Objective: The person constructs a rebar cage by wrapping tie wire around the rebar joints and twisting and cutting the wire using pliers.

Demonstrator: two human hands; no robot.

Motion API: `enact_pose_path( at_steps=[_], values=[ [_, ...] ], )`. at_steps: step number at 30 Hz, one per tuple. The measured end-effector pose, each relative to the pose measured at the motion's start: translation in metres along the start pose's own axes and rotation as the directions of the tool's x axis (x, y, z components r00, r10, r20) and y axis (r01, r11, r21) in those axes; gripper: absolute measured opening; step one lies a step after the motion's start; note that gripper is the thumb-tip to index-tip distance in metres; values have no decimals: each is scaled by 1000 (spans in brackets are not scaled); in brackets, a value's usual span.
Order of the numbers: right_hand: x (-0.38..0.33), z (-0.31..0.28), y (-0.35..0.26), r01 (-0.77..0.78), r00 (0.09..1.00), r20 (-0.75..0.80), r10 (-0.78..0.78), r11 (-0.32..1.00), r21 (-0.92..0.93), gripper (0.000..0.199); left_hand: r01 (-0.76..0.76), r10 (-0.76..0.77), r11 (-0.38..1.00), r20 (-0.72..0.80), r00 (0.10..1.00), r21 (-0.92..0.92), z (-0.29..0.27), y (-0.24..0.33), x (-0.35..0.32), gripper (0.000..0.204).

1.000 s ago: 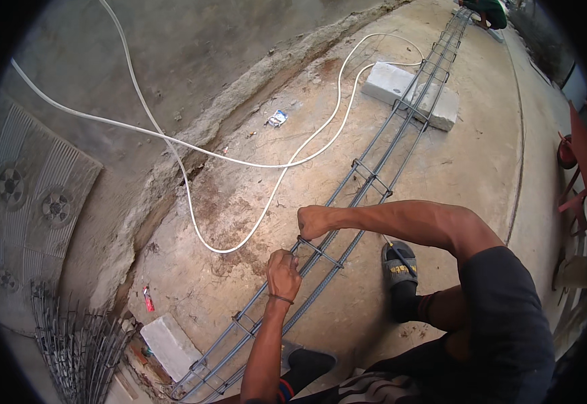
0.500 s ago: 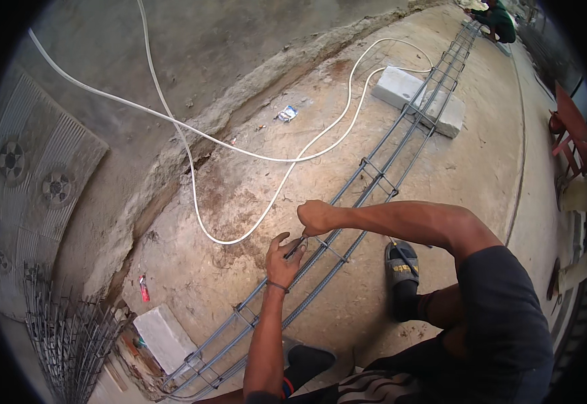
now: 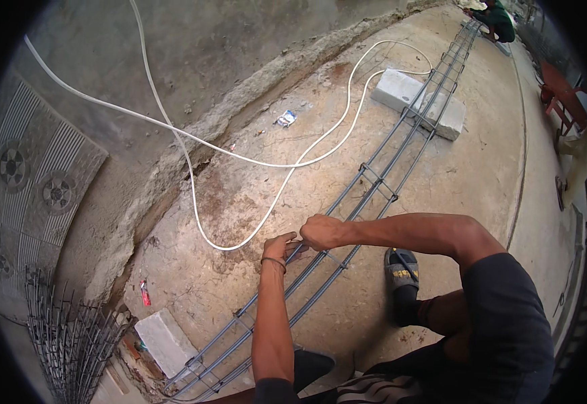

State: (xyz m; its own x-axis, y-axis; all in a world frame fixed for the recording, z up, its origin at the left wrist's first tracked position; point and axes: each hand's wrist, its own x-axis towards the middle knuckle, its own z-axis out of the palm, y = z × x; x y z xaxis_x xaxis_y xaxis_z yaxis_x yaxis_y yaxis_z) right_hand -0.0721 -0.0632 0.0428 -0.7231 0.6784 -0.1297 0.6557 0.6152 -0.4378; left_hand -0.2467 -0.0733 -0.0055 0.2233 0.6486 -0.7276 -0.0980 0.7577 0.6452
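Note:
A long rebar cage (image 3: 369,192) of steel bars and square stirrups runs diagonally from lower left to upper right. My left hand (image 3: 280,248) is at its left side, fingers curled at a long bar beside a stirrup; the fingertips are partly hidden. Close against it, my right hand (image 3: 320,232) is closed in a fist over the same bar. Whatever that fist grips is covered by its fingers. The joint between the two hands is mostly out of sight.
Pale blocks (image 3: 165,342) prop the cage near its lower end, with another block (image 3: 398,89) farther up. A white hose (image 3: 239,157) loops over the ground at left. Bundled rebar (image 3: 71,337) lies lower left. Another person (image 3: 497,21) crouches at the far end; a red wheelbarrow (image 3: 563,97) stands right.
My right fist has come down and slightly right, onto the bar. My left hand has shifted up a little, its fingers now closer to the right hand. The cage stays in place.

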Motion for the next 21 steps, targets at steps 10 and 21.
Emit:
enact_pose_path(
  at_steps=[10, 21],
  values=[
    [12, -31, 29, 244, 964, 101, -248, 969, 43, 16, -489, 758, 607, -270, 594, 627, 42, -9, -13, 30],
    [26, -30, 7, 257, 966, 63, -249, 929, -267, 13, -764, 781, 603, -362, 508, 228, 41, -45, -18, 34]
  ],
)
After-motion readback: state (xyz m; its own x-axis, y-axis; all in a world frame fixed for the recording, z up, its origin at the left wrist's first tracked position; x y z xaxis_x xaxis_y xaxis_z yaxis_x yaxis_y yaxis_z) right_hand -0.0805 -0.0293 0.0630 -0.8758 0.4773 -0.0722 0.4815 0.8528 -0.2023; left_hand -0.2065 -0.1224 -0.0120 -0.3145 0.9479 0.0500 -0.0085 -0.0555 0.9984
